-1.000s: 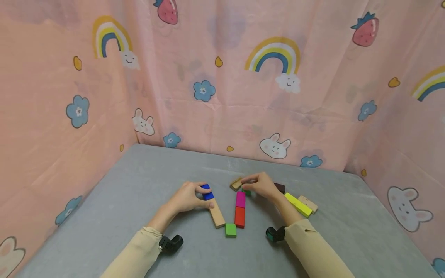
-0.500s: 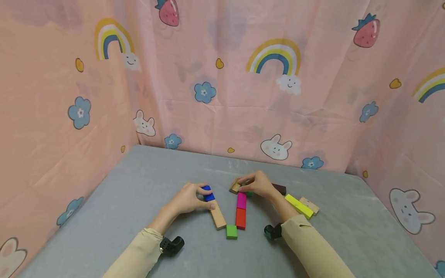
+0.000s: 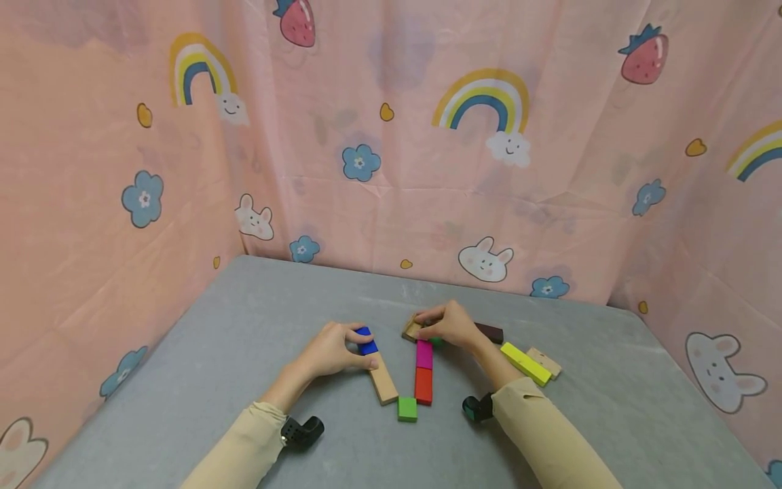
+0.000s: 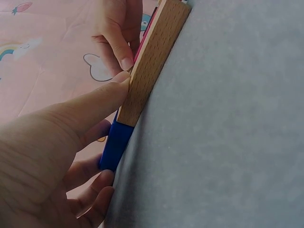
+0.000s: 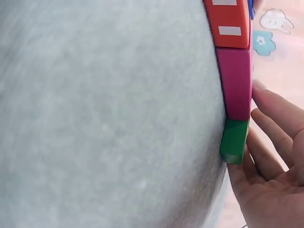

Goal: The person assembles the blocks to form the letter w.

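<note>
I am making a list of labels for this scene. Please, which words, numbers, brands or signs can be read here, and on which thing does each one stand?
None: no word, number or brand can be read in any view.
The red block bears two plain white rectangles, with no writing on them.
The pink curtain has only pictures: rainbows, rabbits, flowers, strawberries.

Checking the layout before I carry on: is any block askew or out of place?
Nothing is damaged or spilled. The wooden block with the blue block slants away from the straight red block and magenta block. The small tan block under the right hand sits crooked.
</note>
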{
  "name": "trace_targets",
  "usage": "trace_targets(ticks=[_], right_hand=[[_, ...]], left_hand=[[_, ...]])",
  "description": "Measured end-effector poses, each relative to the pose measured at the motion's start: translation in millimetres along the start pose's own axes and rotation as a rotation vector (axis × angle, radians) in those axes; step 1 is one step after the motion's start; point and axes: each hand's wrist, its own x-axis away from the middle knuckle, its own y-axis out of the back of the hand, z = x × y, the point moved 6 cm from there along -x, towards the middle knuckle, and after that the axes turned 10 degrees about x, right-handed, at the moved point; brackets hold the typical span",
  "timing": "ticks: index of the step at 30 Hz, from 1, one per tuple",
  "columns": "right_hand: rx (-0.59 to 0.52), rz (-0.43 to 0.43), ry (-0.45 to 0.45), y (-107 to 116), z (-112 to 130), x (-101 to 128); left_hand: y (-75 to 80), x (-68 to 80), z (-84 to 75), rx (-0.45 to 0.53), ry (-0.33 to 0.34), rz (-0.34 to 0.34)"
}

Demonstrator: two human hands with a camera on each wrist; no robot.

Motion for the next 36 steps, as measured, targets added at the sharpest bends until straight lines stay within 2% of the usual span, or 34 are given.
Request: trace_targets(ticks=[9,13,21,27,36], right_hand=[[0.053,-0.022,-0.043,-4.0,0.2,-0.9],[0.042,-0.026,-0.061,-5.7,0.9,-1.5],[0.065,-0.041,-0.025,-5.7,3.0,-3.2],[0.071,-0.040,-0.037,-6.3,2.6,-3.9],[0.116,-0.043,-0.009,-7.9,5.0,-5.5]], left_hand=[[-1.4,0.0,1.1,-0.011,0.006,0.008],[-1.4,0.0,1.1,-0.010,0.010,0.007],[-0.1,-1.0,1.4,-0.019,-0.032,0.000],[-0.3,-1.9,2.1,-0.015,-0.027,-0.004],[-1.3,-1.9,2.0,-0.013,-0.012,-0.001]])
